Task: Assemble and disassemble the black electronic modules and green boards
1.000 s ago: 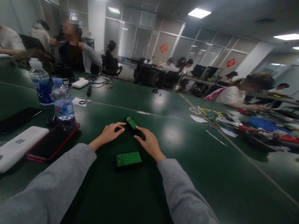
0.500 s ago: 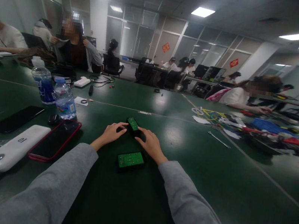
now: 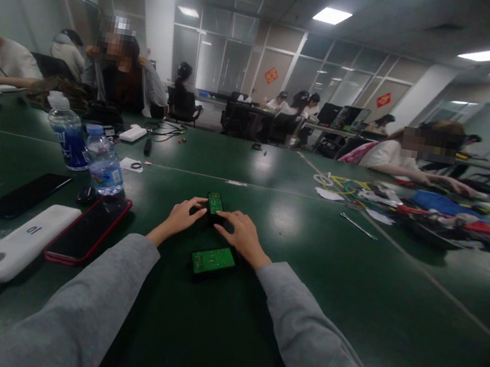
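Note:
A small green circuit board (image 3: 214, 202) in a black case lies at the middle of the table, its long side pointing away from me. My left hand (image 3: 183, 216) has its fingers curled at the case's left edge. From the right, my right hand (image 3: 243, 236) grips the near right side, its fingertips reaching over the board's near end and its thumb lower down. Fingers hide part of the case. Closer to me, between my forearms, a second green circuit board (image 3: 214, 260) in a black case lies face up, untouched.
To the left are a red-edged phone (image 3: 89, 230), a white power bank (image 3: 26, 242), a black phone (image 3: 24, 195) and two bottles, one a clear water bottle (image 3: 105, 164). A wrench (image 3: 358, 225) and cluttered cables (image 3: 342, 186) lie right. Co-workers sit beyond.
The far circuit board has turned so that it points more straight away from me. My right hand's fingertips have shifted left and slightly nearer; my left hand stays at the left edge.

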{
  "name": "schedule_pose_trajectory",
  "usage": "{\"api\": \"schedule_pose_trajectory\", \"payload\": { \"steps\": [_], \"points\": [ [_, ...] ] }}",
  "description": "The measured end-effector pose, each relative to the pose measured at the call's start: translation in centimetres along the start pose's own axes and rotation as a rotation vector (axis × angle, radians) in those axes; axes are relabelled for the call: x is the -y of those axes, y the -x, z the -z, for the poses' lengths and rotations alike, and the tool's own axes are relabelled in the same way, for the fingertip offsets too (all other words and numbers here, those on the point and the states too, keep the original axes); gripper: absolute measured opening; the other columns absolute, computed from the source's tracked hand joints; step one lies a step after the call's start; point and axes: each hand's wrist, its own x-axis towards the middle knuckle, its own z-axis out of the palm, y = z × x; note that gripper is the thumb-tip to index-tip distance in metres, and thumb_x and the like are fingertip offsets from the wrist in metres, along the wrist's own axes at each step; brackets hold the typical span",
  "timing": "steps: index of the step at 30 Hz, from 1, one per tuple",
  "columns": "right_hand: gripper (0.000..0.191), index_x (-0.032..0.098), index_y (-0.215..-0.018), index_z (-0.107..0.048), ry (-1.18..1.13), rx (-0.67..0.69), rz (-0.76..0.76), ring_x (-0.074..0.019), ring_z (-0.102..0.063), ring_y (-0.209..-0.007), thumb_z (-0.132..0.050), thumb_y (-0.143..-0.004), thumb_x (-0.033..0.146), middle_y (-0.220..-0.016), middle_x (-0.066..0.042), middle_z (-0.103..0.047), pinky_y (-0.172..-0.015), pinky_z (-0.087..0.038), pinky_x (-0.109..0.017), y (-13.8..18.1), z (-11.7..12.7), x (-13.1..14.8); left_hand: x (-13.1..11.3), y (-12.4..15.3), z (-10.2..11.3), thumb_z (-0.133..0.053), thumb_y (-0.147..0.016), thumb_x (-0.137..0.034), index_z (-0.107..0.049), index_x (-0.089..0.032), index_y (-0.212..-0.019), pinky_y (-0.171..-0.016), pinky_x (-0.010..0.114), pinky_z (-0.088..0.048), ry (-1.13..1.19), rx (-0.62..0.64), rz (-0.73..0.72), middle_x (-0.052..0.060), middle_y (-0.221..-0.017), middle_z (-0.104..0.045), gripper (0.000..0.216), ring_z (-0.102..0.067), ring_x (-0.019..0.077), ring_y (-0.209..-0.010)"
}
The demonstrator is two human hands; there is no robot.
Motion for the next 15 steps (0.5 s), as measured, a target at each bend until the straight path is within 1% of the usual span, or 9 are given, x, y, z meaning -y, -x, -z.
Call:
{"api": "schedule_pose_trajectory", "payload": {
  "steps": [3, 7, 9, 12, 15],
  "points": [
    [0.036, 0.025, -0.125, -0.057, 0.019, 0.013, 0.015, -0.0236, -0.057, -0.096, -0.066, -0.093, 0.038, -0.107, -0.006, -0.062, -0.083, -0.046, -0.036, -0.1, -0.4, 0.0, -0.1, 0.1, 0.0, -0.049, -0.091, -0.049, -0.05, -0.029, -0.133, -0.101, 0.04, -0.043, 0.032, -0.01, 0.005, 0.003, -0.116, -0.068, 0.046, -0.06, 0.0221, -0.113],
    [0.058, 0.022, -0.138, -0.044, 0.042, 0.024, -0.01, -0.0255, -0.057, -0.096, -0.071, -0.089, 0.04, -0.109, -0.009, -0.06, -0.083, -0.048, -0.039, 0.0, -1.1, -0.5, -0.2, 0.1, 0.0, -0.052, -0.089, -0.049, -0.05, -0.03, -0.133, -0.102, 0.041, -0.043, 0.038, -0.015, -0.019, 0.003, -0.116, -0.068, 0.047, -0.061, 0.0221, -0.113],
    [0.066, 0.021, -0.143, -0.038, 0.032, 0.028, -0.016, -0.0263, -0.057, -0.099, -0.071, -0.089, 0.039, -0.113, -0.01, -0.058, -0.085, -0.049, -0.04, 0.0, -1.3, -0.7, -0.1, 0.1, -0.1, -0.053, -0.089, -0.048, -0.052, -0.031, -0.132, -0.102, 0.041, -0.043, 0.044, -0.022, -0.037, 0.003, -0.116, -0.068, 0.046, -0.061, 0.0216, -0.112],
    [0.068, 0.022, -0.144, -0.034, 0.014, 0.043, 0.007, -0.0275, -0.055, -0.104, -0.071, -0.089, 0.037, -0.119, -0.011, -0.056, -0.086, -0.049, -0.042, 0.0, -1.6, -1.0, -0.1, 0.1, -0.1, -0.053, -0.089, -0.047, -0.054, -0.03, -0.13, -0.101, 0.039, -0.044, 0.067, -0.029, -0.074, 0.003, -0.117, -0.067, 0.044, -0.062, 0.0203, -0.109],
    [0.067, 0.024, -0.144, -0.035, 0.024, 0.058, 0.021, -0.028, -0.055, -0.103, -0.07, -0.089, 0.036, -0.116, -0.01, -0.057, -0.084, -0.05, -0.042, -0.1, -1.7, -1.1, -0.3, 0.2, -0.1, -0.053, -0.089, -0.049, -0.056, -0.03, -0.128, -0.1, 0.038, -0.046, 0.074, -0.025, -0.103, 0.003, -0.117, -0.066, 0.043, -0.062, 0.0194, -0.106]
  ]
}}
